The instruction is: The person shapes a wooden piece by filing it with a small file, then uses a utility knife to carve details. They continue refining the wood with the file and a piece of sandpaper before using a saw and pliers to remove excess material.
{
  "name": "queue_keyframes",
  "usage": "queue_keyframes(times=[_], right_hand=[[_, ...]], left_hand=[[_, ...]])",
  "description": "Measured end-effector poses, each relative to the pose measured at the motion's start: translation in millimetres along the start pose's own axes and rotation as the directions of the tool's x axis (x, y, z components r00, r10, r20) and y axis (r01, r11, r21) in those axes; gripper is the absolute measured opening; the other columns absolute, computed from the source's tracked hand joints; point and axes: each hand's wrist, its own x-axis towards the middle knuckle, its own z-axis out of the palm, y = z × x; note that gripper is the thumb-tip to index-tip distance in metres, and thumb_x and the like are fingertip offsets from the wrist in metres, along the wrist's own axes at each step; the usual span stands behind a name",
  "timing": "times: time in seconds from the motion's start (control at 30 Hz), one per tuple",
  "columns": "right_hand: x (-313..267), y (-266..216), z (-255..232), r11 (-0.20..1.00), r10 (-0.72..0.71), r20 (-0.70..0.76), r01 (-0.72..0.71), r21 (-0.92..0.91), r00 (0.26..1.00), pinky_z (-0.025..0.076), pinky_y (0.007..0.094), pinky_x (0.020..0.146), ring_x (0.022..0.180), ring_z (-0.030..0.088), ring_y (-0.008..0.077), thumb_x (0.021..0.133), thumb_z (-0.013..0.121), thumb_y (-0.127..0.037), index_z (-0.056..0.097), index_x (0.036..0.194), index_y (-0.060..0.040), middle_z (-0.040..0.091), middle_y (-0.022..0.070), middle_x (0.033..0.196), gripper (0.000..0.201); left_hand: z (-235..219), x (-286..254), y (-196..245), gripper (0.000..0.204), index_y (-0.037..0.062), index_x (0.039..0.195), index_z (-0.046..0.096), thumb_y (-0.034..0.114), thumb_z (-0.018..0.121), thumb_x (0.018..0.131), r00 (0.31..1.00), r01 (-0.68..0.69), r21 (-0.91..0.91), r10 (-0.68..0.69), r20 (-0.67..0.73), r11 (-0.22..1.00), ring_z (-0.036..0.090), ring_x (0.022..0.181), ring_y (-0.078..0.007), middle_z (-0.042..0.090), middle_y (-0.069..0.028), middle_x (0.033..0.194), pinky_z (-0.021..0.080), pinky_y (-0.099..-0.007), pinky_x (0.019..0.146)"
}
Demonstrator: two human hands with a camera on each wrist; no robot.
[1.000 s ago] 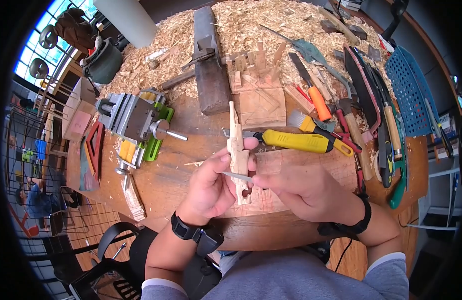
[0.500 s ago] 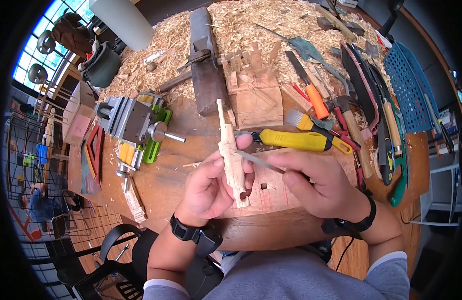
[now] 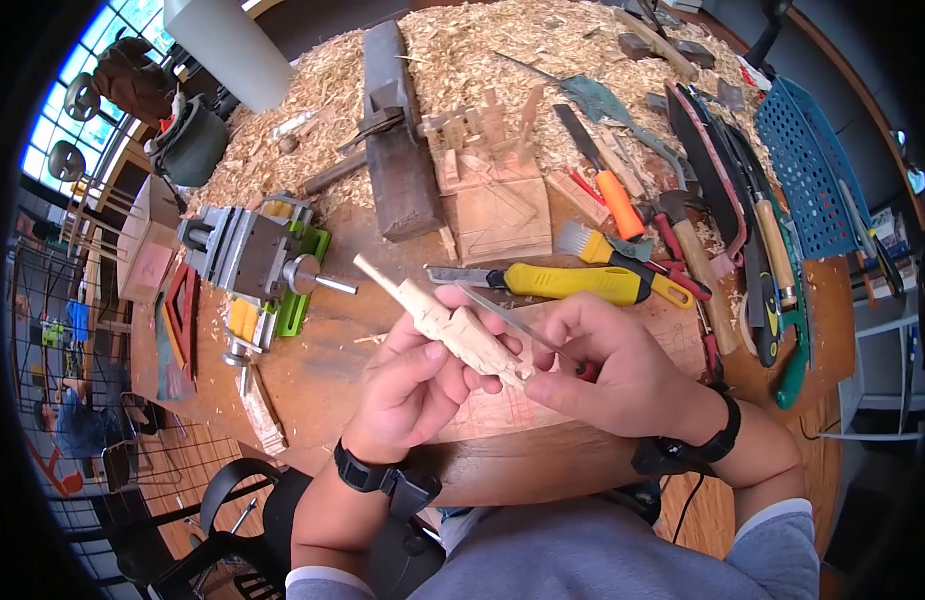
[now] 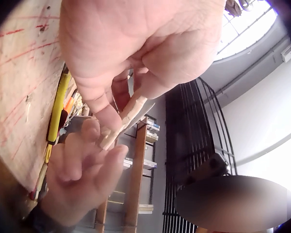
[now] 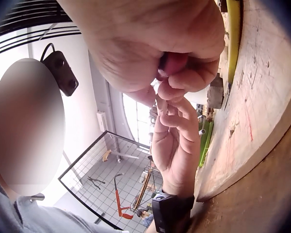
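A carved pale wooden piece (image 3: pixel 466 337) with a thin stem lies slanted in the head view, its stem toward the upper left. The left hand (image 3: pixel 407 385) grips it between thumb and fingers. In the right hand (image 3: pixel 622 375) is a slim metal tool (image 3: pixel 512 322) with a red and dark handle end, its blade passing just behind the wood. The right thumb and a fingertip touch the wood's lower right end. In the left wrist view the wooden piece (image 4: pixel 128 116) runs between both hands; the right wrist view shows the red handle (image 5: pixel 174 63) inside the right palm.
A yellow utility knife (image 3: pixel 572 283) lies just beyond the hands. Behind are a wooden plane (image 3: pixel 402 185), a small vise (image 3: pixel 247 245) and deep wood shavings (image 3: pixel 462 60). Brush, hammer and files lie at right by a blue basket (image 3: pixel 807 165); a board (image 3: pixel 662 335) lies beneath.
The wooden piece has turned from nearly upright to slanted, its stem swinging left. The right hand has come to its lower end, and the blade has shifted from across its face to behind it.
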Motion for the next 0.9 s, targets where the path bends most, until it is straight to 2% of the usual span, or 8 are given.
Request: queue_keyframes(times=[0.07,0.13,0.23,0.27,0.37,0.47,0.53,0.9], right_hand=[[2,8,-1,0.999,-0.005,-0.003,0.005,0.049,1.000,0.043,0.0227,0.070,0.081,0.052,0.0035,0.093,0.066,-0.002,0.047,0.105,-0.0067,0.056,-0.0004,0.093,0.023],[4,15,-3,0.996,-0.078,-0.032,0.079,0.046,0.996,0.043,0.0211,0.059,0.073,0.056,0.0017,0.092,0.070,-0.011,0.050,0.102,-0.0044,0.057,-0.0013,0.087,0.023],[4,21,-1,0.991,-0.101,-0.049,0.105,0.079,0.994,0.042,0.0208,0.059,0.072,0.056,0.0015,0.092,0.069,-0.010,0.050,0.101,-0.0048,0.057,-0.0019,0.087,0.022],[4,19,-2,0.991,-0.101,-0.048,0.105,0.080,0.994,0.042,0.0208,0.059,0.072,0.056,0.0015,0.092,0.069,-0.010,0.050,0.101,-0.0048,0.057,-0.0019,0.087,0.022],[2,8,-6,1.000,-0.001,0.007,0.001,0.025,1.000,0.043,0.0228,0.070,0.083,0.051,0.0034,0.093,0.065,0.001,0.046,0.102,-0.0072,0.055,-0.0010,0.093,0.023],[3,8,-5,0.999,0.021,0.013,-0.021,0.040,1.000,0.043,0.0223,0.070,0.082,0.051,0.0031,0.092,0.064,0.002,0.045,0.101,-0.0073,0.055,-0.0010,0.093,0.023],[4,16,-3,0.996,-0.056,-0.053,0.059,0.061,0.997,0.039,0.0198,0.057,0.069,0.052,0.0003,0.091,0.069,-0.008,0.050,0.099,-0.0052,0.058,-0.0032,0.084,0.021],[3,17,1,0.996,-0.059,-0.033,0.061,0.069,0.998,0.040,0.0199,0.058,0.068,0.051,0.0002,0.091,0.069,-0.008,0.051,0.099,-0.0053,0.058,-0.0032,0.083,0.020]], left_hand=[[-2,1,-1,0.047,0.0082,0.148,0.039,0.009,0.047,0.102,0.998,0.001,-0.022,0.000,0.057,1.000,0.054,0.127,-0.0422,0.053,-0.0227,0.135,0.056,-0.0443,0.093],[-1,1,-1,0.047,0.0082,0.148,0.039,0.008,0.046,0.102,0.999,-0.006,0.027,0.005,0.052,1.000,0.052,0.129,-0.0429,0.052,-0.0231,0.137,0.054,-0.0466,0.098],[-1,1,0,0.047,0.0080,0.149,0.040,0.007,0.046,0.102,0.997,-0.026,0.025,0.024,0.075,0.999,0.049,0.132,-0.0435,0.049,-0.0236,0.140,0.052,-0.0492,0.102],[-1,1,0,0.047,0.0080,0.149,0.040,0.007,0.046,0.102,0.997,-0.027,0.025,0.025,0.074,0.999,0.049,0.132,-0.0435,0.049,-0.0236,0.140,0.052,-0.0492,0.102],[-1,1,1,0.048,0.0076,0.148,0.040,0.006,0.046,0.101,0.998,-0.033,0.022,0.032,0.062,0.999,0.049,0.132,-0.0436,0.048,-0.0240,0.141,0.053,-0.0495,0.101],[0,1,2,0.048,0.0074,0.148,0.040,0.006,0.046,0.101,0.998,-0.026,0.030,0.024,0.060,0.999,0.049,0.132,-0.0437,0.047,-0.0241,0.142,0.053,-0.0495,0.101],[0,1,2,0.048,0.0070,0.148,0.040,0.006,0.046,0.101,0.998,-0.021,0.022,0.019,0.059,1.000,0.049,0.132,-0.0437,0.048,-0.0244,0.141,0.053,-0.0494,0.101],[6,1,4,0.047,0.0030,0.146,0.039,0.012,0.050,0.101,0.999,-0.013,0.069,0.010,0.043,0.998,0.053,0.128,-0.0404,0.052,-0.0239,0.136,0.054,-0.0445,0.096]])
